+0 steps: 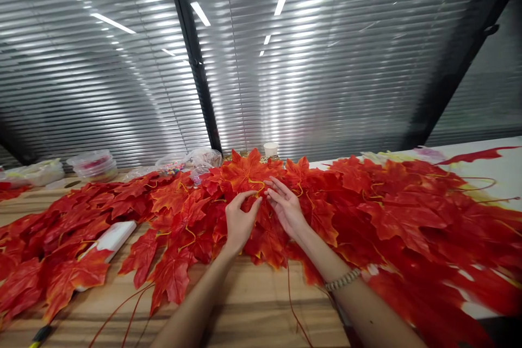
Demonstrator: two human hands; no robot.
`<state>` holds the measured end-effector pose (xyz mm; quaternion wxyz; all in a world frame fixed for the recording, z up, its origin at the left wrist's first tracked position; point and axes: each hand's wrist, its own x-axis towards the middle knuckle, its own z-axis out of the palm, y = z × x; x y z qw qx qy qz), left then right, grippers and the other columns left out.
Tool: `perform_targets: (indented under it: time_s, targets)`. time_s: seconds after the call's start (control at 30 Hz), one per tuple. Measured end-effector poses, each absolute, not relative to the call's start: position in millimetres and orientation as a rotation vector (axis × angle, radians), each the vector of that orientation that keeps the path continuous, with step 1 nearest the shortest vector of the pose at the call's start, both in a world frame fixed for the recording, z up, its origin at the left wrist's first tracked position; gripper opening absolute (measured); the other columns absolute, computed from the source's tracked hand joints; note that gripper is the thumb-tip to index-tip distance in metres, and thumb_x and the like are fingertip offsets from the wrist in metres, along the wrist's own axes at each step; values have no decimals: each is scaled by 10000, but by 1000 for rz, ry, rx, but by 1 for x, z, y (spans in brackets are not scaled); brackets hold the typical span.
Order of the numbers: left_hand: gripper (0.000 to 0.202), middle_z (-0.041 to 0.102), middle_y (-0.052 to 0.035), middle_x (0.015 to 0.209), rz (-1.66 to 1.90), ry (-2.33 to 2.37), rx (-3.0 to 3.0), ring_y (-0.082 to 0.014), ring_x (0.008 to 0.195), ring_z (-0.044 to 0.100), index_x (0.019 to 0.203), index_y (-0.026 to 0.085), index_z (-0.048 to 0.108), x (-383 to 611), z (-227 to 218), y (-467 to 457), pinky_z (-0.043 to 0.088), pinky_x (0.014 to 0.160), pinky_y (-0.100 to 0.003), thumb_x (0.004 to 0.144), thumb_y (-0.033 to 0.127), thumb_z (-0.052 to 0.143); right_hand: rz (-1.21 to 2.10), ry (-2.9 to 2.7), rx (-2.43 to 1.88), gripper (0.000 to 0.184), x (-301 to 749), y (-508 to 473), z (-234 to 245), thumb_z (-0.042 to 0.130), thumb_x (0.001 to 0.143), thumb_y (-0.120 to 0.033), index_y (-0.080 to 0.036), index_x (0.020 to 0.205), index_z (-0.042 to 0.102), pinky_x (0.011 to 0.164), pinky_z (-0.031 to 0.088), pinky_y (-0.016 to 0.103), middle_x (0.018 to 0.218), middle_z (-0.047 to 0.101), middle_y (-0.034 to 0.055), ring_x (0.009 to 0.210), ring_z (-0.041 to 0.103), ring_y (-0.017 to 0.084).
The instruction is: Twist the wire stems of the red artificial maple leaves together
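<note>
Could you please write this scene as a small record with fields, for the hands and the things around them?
surface: wooden table
main things: red-orange maple leaves with yellow stems, heaped across the table
left hand: on the leaves, fingertips bent at a yellow stem; grip unclear
right hand: fingers stretched, lying on the leaves beside the left hand; beaded bracelet on the wrist
left side: white box partly under leaves
back edge: clear plastic containers, small white cup
background: closed blinds
</note>
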<state>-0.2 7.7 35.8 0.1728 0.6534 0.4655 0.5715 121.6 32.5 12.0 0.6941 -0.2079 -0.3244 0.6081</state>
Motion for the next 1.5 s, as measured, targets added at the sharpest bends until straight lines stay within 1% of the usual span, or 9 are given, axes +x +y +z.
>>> perform_targets:
  time_s: [0.2, 0.4, 0.7, 0.9, 1.07, 1.17, 1.27, 1.37, 1.5]
  targets:
    - [222, 684, -58, 929, 1569, 1254, 1741, -204, 887, 612, 910, 179, 658, 1, 32, 9, 439, 840, -322, 738, 305, 594, 1321, -695, -458, 390, 120, 36, 7, 722, 627, -144, -226, 1000, 645, 707, 495, 211, 1012, 642, 29, 758, 604, 96]
    - [225, 677, -63, 964, 1494, 1199, 1694, -206, 929, 601, 927, 181, 652, 1, 30, 10, 425, 868, -327, 745, 298, 590, 1256, -653, -464, 353, 122, 37, 9, 718, 631, -161, -222, 972, 648, 725, 490, 228, 1007, 636, 32, 775, 602, 104]
    - [227, 681, -67, 944, 1458, 1208, 1662, -208, 918, 601, 904, 175, 659, 1, 24, 14, 418, 871, -332, 709, 287, 631, 1226, -641, -469, 268, 122, 33, 13, 725, 621, -165, -211, 876, 656, 719, 484, 227, 843, 626, 1, 761, 600, 108]
    - [259, 672, -70, 981, 1461, 1169, 1561, -206, 949, 588, 935, 170, 650, 1, 24, 14, 416, 877, -319, 704, 288, 635, 1204, -673, -494, 242, 120, 30, 16, 730, 613, -182, -206, 842, 655, 745, 483, 265, 802, 612, -5, 753, 601, 123]
    - [243, 669, -69, 999, 1450, 1155, 1541, -200, 971, 581, 934, 169, 649, 2, 24, 15, 401, 904, -319, 720, 280, 618, 1203, -766, -530, 200, 119, 28, 15, 725, 616, -202, -207, 809, 673, 735, 484, 279, 800, 616, 1, 759, 592, 137]
    - [212, 679, -65, 948, 1464, 1182, 1530, -197, 925, 597, 886, 163, 655, 3, 23, 15, 416, 881, -316, 714, 282, 621, 1189, -836, -585, 183, 118, 29, 13, 718, 621, -224, -210, 799, 680, 719, 481, 282, 801, 631, 8, 765, 584, 150]
    - [207, 681, -61, 922, 1491, 1192, 1505, -199, 902, 604, 865, 159, 653, 3, 23, 16, 427, 858, -316, 708, 290, 626, 1104, -987, -659, 160, 117, 29, 11, 708, 635, -229, -206, 792, 683, 742, 465, 284, 805, 647, 13, 781, 585, 159]
    - [211, 675, -66, 920, 1502, 1197, 1455, -204, 902, 601, 859, 153, 645, 1, 21, 17, 432, 842, -315, 699, 290, 634, 1053, -1131, -689, 139, 117, 29, 10, 706, 642, -227, -201, 777, 681, 750, 457, 285, 807, 661, 17, 781, 593, 162]
    - [235, 658, -65, 928, 1500, 1195, 1386, -197, 908, 581, 864, 154, 632, -1, 19, 19, 422, 830, -301, 697, 319, 636, 1065, -1183, -703, 136, 118, 31, 7, 715, 635, -229, -194, 761, 676, 726, 464, 292, 778, 670, 18, 746, 607, 163]
